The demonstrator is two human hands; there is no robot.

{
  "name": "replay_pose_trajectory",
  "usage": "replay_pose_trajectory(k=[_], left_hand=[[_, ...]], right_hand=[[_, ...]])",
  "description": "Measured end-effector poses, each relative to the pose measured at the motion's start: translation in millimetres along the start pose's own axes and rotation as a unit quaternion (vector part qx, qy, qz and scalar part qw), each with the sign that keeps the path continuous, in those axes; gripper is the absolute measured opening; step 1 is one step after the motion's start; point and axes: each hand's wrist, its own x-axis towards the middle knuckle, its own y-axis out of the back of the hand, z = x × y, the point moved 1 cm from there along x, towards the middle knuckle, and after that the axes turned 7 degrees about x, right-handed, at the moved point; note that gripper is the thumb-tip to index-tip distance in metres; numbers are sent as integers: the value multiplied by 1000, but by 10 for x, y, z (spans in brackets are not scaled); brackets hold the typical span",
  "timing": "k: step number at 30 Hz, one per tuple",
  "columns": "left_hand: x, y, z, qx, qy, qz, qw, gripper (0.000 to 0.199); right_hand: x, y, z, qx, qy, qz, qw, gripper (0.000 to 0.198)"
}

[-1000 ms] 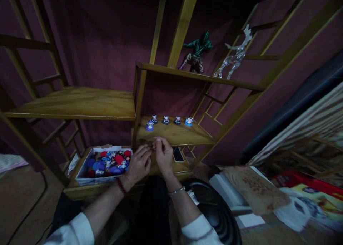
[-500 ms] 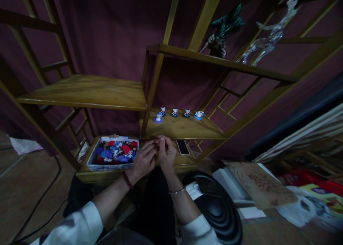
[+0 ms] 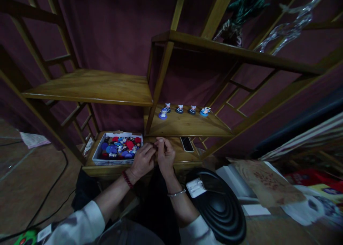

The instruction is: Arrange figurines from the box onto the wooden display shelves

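A small item is pinched between the fingertips of the left hand and right hand, above the lowest shelf, just right of the box of figurines. Risk: the piece may slip in the fingertip grip and drop. Dim light and the fingers hide its identity.

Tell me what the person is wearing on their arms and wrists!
Both arms have white sleeves pushed up toward the elbows. The left hand has a dark red beaded bracelet around its wrist. The right hand has a thin silver bangle around its wrist. The hands are bare, with no gloves.
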Motion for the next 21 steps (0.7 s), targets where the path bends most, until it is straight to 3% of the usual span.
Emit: replay_pose_trajectory(k=[7, 13, 17, 21], left_hand=[[-215, -19, -133, 4, 50, -27, 998, 21], [-462, -57, -338, 37, 107, -96, 989, 25], [-614, -56, -479, 73, 162, -195, 965, 27], [-727, -30, -613, 112, 202, -317, 920, 27]], right_hand=[[-191, -123, 123, -3, -37, -27, 999, 26], [-370, -281, 301, -13, -57, -80, 995, 28], [-488, -402, 479, -48, -79, -140, 986, 28], [-595, -503, 656, -126, -137, -206, 961, 29]])
